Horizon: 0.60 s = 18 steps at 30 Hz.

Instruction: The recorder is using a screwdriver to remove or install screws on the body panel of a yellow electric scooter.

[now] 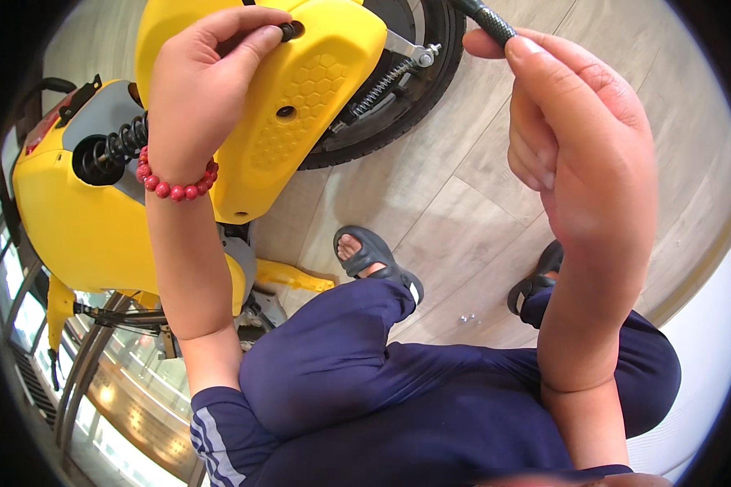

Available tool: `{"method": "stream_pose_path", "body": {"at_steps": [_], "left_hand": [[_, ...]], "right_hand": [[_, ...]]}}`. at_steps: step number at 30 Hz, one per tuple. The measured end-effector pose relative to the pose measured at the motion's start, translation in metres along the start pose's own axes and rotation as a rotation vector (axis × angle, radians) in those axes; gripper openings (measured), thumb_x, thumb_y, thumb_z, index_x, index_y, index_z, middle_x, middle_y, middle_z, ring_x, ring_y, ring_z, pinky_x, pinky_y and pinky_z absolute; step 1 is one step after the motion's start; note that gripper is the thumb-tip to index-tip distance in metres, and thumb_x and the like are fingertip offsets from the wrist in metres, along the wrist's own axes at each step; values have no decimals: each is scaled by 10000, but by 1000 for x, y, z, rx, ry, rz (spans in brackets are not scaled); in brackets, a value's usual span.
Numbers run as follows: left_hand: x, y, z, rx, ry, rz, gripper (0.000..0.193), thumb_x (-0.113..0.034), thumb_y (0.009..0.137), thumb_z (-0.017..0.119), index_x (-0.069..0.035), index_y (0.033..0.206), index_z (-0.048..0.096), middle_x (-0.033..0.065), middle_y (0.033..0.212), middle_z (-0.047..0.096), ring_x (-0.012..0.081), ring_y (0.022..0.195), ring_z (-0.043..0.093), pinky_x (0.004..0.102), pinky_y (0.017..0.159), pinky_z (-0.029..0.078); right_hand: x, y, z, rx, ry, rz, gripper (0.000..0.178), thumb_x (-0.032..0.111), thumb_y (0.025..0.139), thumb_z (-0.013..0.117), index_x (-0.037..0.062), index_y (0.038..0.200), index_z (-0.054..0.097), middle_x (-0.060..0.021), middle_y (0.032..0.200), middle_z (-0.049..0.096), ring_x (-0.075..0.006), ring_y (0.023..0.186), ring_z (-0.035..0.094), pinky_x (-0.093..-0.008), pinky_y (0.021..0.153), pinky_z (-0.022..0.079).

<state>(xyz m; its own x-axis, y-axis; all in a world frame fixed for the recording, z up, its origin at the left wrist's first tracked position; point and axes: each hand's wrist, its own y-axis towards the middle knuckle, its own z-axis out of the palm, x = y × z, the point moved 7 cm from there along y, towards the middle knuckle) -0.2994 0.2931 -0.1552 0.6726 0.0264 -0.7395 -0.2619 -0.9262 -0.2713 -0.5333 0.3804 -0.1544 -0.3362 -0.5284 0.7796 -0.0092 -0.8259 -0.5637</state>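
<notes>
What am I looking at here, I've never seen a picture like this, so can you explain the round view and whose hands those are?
There's no robot: these are a person's own bare hands, seen from a camera worn on their head and looking down. Its wide lens bends straight edges. The left hand pinches a small dark piece at a hole in the yellow panel of a wheeled machine. The right hand holds a dark rod with a textured grip. Below are the person's legs and sandals. A few tiny shiny pieces lie on the floor.
</notes>
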Motion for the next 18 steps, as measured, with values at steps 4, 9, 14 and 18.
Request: {"method": "stream_pose_path", "body": {"at_steps": [4,9,14,18], "left_hand": [[-2,3,0,-30,19,-17,198,-77,891,620,7,1064,667,17,924,672,54,819,594,173,736,458],[-16,3,0,-49,208,-23,188,-76,880,633,-8,1047,686,2,895,677,42,798,590,168,722,456],[-38,-4,6,-149,322,99,128,-59,837,646,-24,936,719,42,787,703,85,731,643,202,675,482],[-34,-5,8,-149,461,53,157,-50,847,635,-19,986,702,53,836,695,100,759,632,209,692,481]], "right_hand": [[-6,7,-8,14,80,2,288,151,939,493,-68,1081,613,61,498,361,-16,413,253,-203,403,207],[-11,12,-19,8,114,-14,280,149,933,509,-66,1074,619,55,520,390,-16,439,282,-201,420,227],[-14,11,-26,2,118,-28,272,147,926,525,-64,1067,624,49,543,420,-15,465,310,-200,436,247],[-16,12,-30,-12,107,-43,266,145,922,538,-63,1062,628,45,560,444,-15,486,333,-198,450,263]]}}
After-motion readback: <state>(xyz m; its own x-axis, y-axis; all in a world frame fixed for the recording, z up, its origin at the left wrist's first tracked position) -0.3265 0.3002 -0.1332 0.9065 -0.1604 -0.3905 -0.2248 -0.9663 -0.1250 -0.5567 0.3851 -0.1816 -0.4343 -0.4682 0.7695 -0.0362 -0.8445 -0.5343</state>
